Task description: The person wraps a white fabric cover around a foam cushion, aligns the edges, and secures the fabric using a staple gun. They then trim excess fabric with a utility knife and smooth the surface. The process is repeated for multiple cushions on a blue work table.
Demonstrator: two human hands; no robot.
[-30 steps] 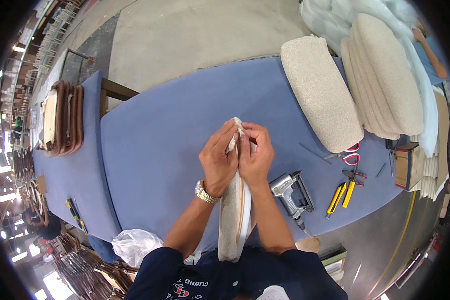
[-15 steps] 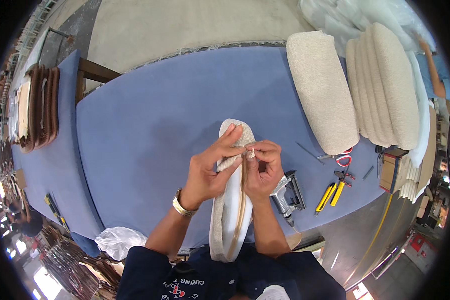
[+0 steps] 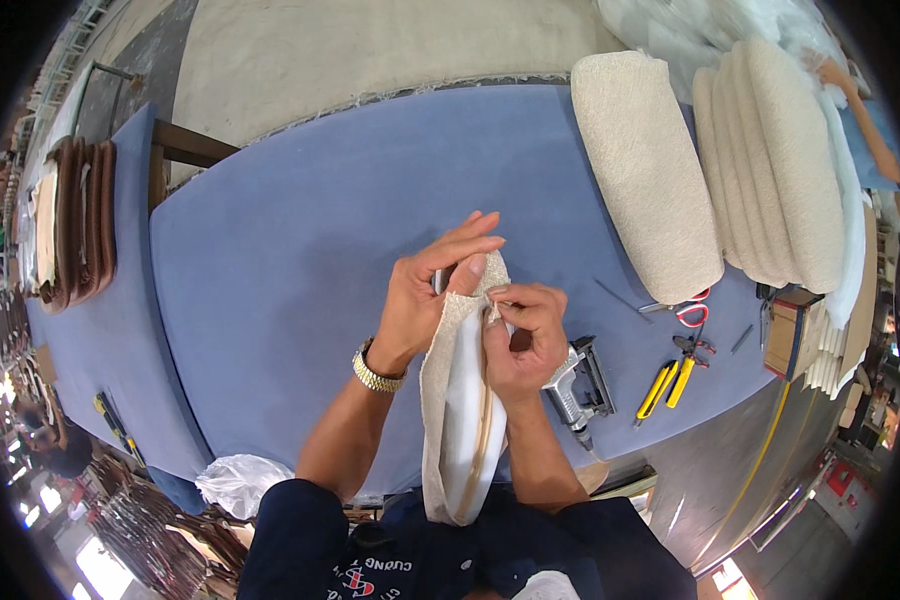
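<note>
A long padded panel [image 3: 462, 390] stands on edge against my body, one end toward the table. White padding shows along it, with a tan wood-coloured edge strip [image 3: 478, 440] and a loose beige fabric cover [image 3: 434, 390] on its left. Near the far end, my left hand [image 3: 420, 295] holds the fabric under its thumb, fingers stretched over the panel's tip. My right hand [image 3: 530, 335] pinches the fabric edge between thumb and forefinger at the strip. Just right of it lies a grey staple gun [image 3: 582, 385], untouched.
The blue padded table [image 3: 300, 230] carries scissors [image 3: 692, 314], yellow-handled pliers [image 3: 681, 380] and a yellow utility knife [image 3: 654, 395]. Beige padded panels [image 3: 770, 170] are stacked far right, brown ones [image 3: 90, 220] far left. A co-worker's arm [image 3: 870, 135] reaches in at upper right.
My left hand has shifted up and pulled the fabric edge over, its fingers now stretched past the panel's tip. The right hand keeps its pinch at nearly the same spot.
</note>
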